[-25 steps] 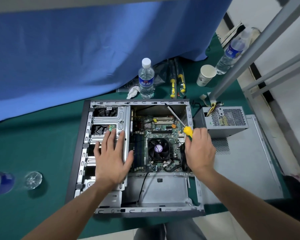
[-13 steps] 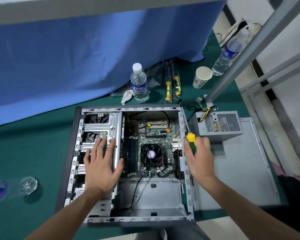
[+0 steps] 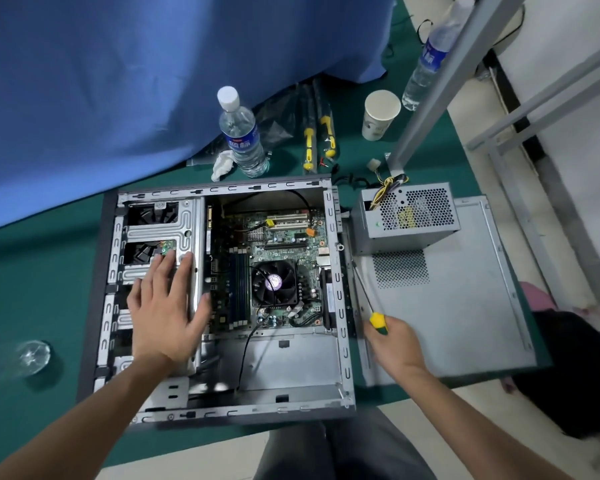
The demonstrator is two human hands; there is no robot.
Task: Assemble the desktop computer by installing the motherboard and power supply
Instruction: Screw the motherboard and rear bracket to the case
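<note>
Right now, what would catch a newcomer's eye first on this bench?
The open computer case lies mid-table with the motherboard inside, the left hand flat on its drive cage. The power supply sits outside to its right, and the right hand grips a yellow-handled screwdriver.

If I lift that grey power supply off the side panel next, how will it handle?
The power supply is a boxy metal unit, so probably rigid and heavy for its size. Its flat base sits on the side panel, so tipping looks unlikely, though bare metal on metal may slide. The wire bundle at its far end will likely dangle and could snag.
</note>
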